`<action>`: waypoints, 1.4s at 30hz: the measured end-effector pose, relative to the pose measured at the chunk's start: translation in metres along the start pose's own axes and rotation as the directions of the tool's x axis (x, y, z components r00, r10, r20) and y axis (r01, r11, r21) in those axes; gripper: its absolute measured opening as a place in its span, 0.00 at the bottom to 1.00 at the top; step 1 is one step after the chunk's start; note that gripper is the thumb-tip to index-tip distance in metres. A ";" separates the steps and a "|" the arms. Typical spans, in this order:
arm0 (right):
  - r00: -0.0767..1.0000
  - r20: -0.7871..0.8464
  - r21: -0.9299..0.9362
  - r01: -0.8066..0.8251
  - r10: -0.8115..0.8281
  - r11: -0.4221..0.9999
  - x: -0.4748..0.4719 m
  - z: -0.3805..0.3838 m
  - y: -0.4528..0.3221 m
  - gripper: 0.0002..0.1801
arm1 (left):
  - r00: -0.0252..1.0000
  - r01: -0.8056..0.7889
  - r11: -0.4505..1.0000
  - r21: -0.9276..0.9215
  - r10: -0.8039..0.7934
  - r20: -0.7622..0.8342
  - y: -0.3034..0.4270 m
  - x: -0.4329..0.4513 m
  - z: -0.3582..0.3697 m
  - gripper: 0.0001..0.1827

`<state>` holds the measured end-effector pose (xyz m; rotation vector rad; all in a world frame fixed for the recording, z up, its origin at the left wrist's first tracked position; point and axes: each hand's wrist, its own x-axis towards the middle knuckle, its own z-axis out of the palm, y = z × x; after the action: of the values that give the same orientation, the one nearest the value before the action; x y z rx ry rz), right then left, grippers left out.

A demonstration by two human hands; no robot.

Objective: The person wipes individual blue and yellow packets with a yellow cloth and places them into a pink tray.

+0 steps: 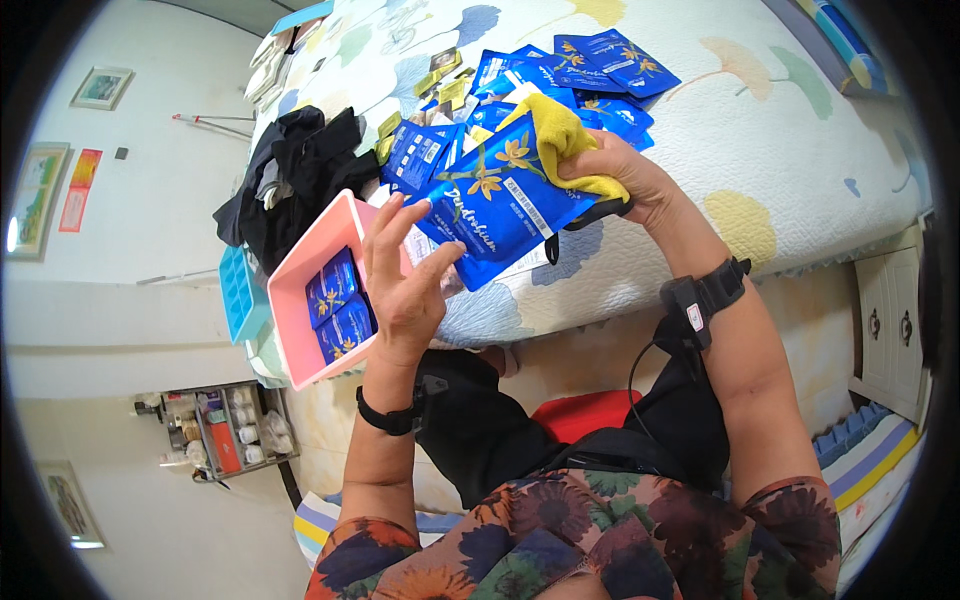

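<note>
My left hand (409,277) has its thumb and fingers at the left edge of a blue sachet (491,202) printed with yellow flowers, pinching its corner. At the sachet's upper right, my right hand (619,176) grips a yellow cloth (559,139) pressed against it. Behind the sachet lies a loose pile of similar blue sachets (619,64), with small yellow-green packets (452,91) to its left. A pink plastic bin (290,311) stands left of my left hand and holds blue sachets (341,330) laid flat.
Dark clothing (300,169) is heaped behind the pink bin, and a light blue compartment tray (238,292) sits at its left. All rest on a quilted bedspread (750,150) with leaf prints. A shelf rack (225,431) stands at lower left, a white cabinet (892,330) at right.
</note>
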<state>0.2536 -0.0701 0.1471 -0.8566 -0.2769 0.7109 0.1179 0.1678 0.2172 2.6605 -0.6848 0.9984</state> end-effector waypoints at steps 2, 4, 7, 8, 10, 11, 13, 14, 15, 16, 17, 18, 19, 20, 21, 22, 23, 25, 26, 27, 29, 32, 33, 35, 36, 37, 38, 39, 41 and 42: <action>1.000 -0.002 0.018 0.007 -0.007 1.000 0.001 0.005 0.005 0.25 | 0.986 0.155 0.982 -0.107 -0.160 -0.042 0.002 -0.007 0.002 0.09; 1.000 -0.013 0.024 0.009 -0.009 1.000 0.003 0.011 0.007 0.25 | 0.951 0.276 0.940 -0.202 -0.297 -0.087 0.000 -0.010 -0.003 0.11; 1.000 -0.021 0.038 0.019 -0.018 0.999 0.004 0.014 0.012 0.24 | 0.747 0.477 0.617 -0.626 -0.659 -0.080 -0.008 -0.022 0.000 0.13; 0.999 -0.040 -0.004 0.002 -0.002 1.000 0.004 0.014 0.011 0.23 | 0.751 0.480 0.624 -0.617 -0.655 -0.079 -0.014 -0.023 -0.003 0.14; 1.000 -0.009 -0.060 0.023 -0.024 0.998 0.002 0.011 0.008 0.23 | 0.779 0.496 0.669 -0.553 -0.624 -0.057 -0.026 -0.017 -0.014 0.14; 0.999 -0.006 -0.096 0.034 -0.035 0.995 0.000 0.009 0.006 0.23 | 0.793 0.513 0.690 -0.510 -0.608 -0.026 -0.030 -0.007 -0.019 0.14; 1.000 -0.004 -0.158 -0.009 0.009 0.987 -0.001 0.010 0.005 0.25 | 0.833 0.496 0.750 -0.438 -0.553 -0.002 -0.035 0.007 -0.027 0.14; 0.999 0.014 -0.167 -0.033 0.036 0.985 0.000 0.013 0.008 0.26 | 0.860 0.507 0.778 -0.371 -0.488 0.150 -0.034 0.014 -0.032 0.14; 0.998 0.031 -0.178 -0.054 0.060 0.982 -0.001 0.016 0.009 0.27 | 0.858 0.501 0.809 -0.306 -0.418 0.300 -0.032 0.020 -0.036 0.14; 0.997 0.045 -0.204 -0.049 0.060 0.978 0.001 0.019 0.014 0.28 | 0.794 0.590 0.740 -0.323 -0.459 0.399 -0.026 0.023 -0.032 0.17; 0.995 0.056 -0.220 -0.066 0.080 0.973 0.002 0.021 0.017 0.29 | 0.700 0.682 0.678 -0.275 -0.496 0.514 -0.017 0.029 -0.031 0.21; 0.993 0.059 -0.225 -0.085 0.101 0.971 0.003 0.028 0.019 0.29 | 0.637 0.736 0.617 -0.278 -0.491 0.595 -0.015 0.029 -0.027 0.22; 0.990 0.066 -0.231 -0.105 0.124 0.967 0.004 0.034 0.020 0.29 | 0.568 0.787 0.552 -0.273 -0.479 0.669 -0.014 0.028 -0.022 0.24; 0.991 0.069 -0.276 -0.095 0.118 0.957 0.005 0.036 0.023 0.28 | 0.601 0.755 0.586 -0.295 -0.438 0.669 -0.014 0.024 -0.017 0.24; 0.990 0.082 -0.318 -0.079 0.111 0.945 0.007 0.035 0.026 0.28 | 0.631 0.721 0.620 -0.310 -0.401 0.665 -0.015 0.019 -0.011 0.25; 0.989 0.091 -0.327 -0.083 0.119 0.941 0.008 0.039 0.027 0.28 | 0.609 0.752 0.576 -0.322 -0.418 0.674 -0.016 0.014 -0.010 0.26; 0.989 0.064 -0.329 -0.104 0.132 0.938 0.006 0.045 0.024 0.28 | 0.628 0.742 0.587 -0.323 -0.440 0.642 -0.015 0.010 -0.012 0.21; 0.992 0.020 -0.209 -0.118 0.125 0.971 0.001 0.036 0.025 0.28 | 0.514 0.857 0.300 -0.420 -0.428 0.743 -0.013 0.011 -0.016 0.15; 0.993 0.010 -0.157 -0.113 0.116 0.981 0.002 0.032 0.026 0.27 | 0.519 0.853 0.224 -0.471 -0.456 0.723 -0.019 0.001 -0.014 0.09; 0.994 0.001 -0.098 -0.109 0.110 0.989 0.005 0.028 0.028 0.27 | 0.524 0.837 0.175 -0.518 -0.525 0.670 -0.023 -0.007 -0.020 0.09; 0.999 -0.018 0.086 -0.034 0.036 0.996 0.004 0.036 0.024 0.26 | 0.428 0.855 0.139 -0.500 -0.734 0.528 -0.045 -0.028 -0.040 0.10; 0.996 -0.084 0.198 -0.008 0.025 0.980 0.008 0.020 0.017 0.23 | 0.244 0.569 -0.196 -0.798 -0.887 0.392 -0.087 -0.067 -0.077 0.15; 0.989 -0.146 0.225 0.010 0.024 0.974 0.009 0.015 0.017 0.20 | 0.153 0.423 -0.319 -0.848 -0.897 0.414 -0.094 -0.072 -0.089 0.14; 0.989 -0.145 0.277 0.013 0.029 0.961 0.014 0.003 0.019 0.19 | 0.124 0.272 -0.408 -0.872 -0.883 0.452 -0.121 -0.106 -0.105 0.12; 0.986 -0.164 0.287 0.026 0.023 0.958 0.015 0.002 0.021 0.18 | -0.062 0.184 -0.446 -0.876 -0.894 0.443 -0.127 -0.117 -0.108 0.11; 0.986 -0.167 0.289 0.026 0.024 0.957 0.015 0.002 0.021 0.18 | -0.246 0.091 -0.467 -0.880 -0.867 0.434 -0.132 -0.125 -0.110 0.11; 0.987 -0.160 0.294 0.013 0.036 0.956 0.014 0.004 0.022 0.17 | -0.247 0.093 -0.468 -0.879 -0.866 0.435 -0.136 -0.134 -0.109 0.11; 0.987 -0.153 0.298 0.000 0.048 0.955 0.014 0.006 0.022 0.16 | -0.314 0.065 -0.486 -0.871 -0.839 0.445 -0.139 -0.140 -0.107 0.10; 0.988 -0.139 0.304 -0.016 0.061 0.953 0.014 0.008 0.025 0.16 | -0.381 0.037 -0.505 -0.863 -0.805 0.455 -0.146 -0.151 -0.106 0.10; 0.987 -0.140 0.302 -0.027 0.073 0.953 0.014 0.010 0.025 0.16 | -0.408 0.156 -0.509 -0.846 -0.813 0.415 -0.150 -0.154 -0.107 0.11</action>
<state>0.2472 -0.0433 0.1334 -0.6242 -0.0100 0.7102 0.0301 0.3892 0.1891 0.6319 1.0742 0.5752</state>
